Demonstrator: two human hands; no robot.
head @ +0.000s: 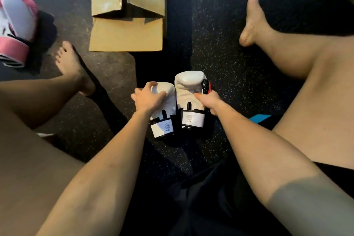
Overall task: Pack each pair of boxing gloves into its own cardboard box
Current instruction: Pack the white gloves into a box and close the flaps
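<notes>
Pair of white gloves (184, 90) side by side, cuffs nearest; cardboard box (125, 35) beyond, seemingly open.

We sit on the dark speckled floor (220, 44), bare legs spread. Our left hand (148, 97) grips a white glove (166, 109) and our right hand (207, 101) grips a second white glove (188, 86), the two touching side by side, cuffs toward us. Beyond them lies an open cardboard box (127, 32); a pink-and-white glove (16, 25) rests at the left edge.

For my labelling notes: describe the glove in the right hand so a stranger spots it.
From the open brown cardboard box on the dark speckled floor, look nearer to two white padded boxing gloves. The right glove, gripped by the right hand, alone shows a black-and-red side patch.
</notes>
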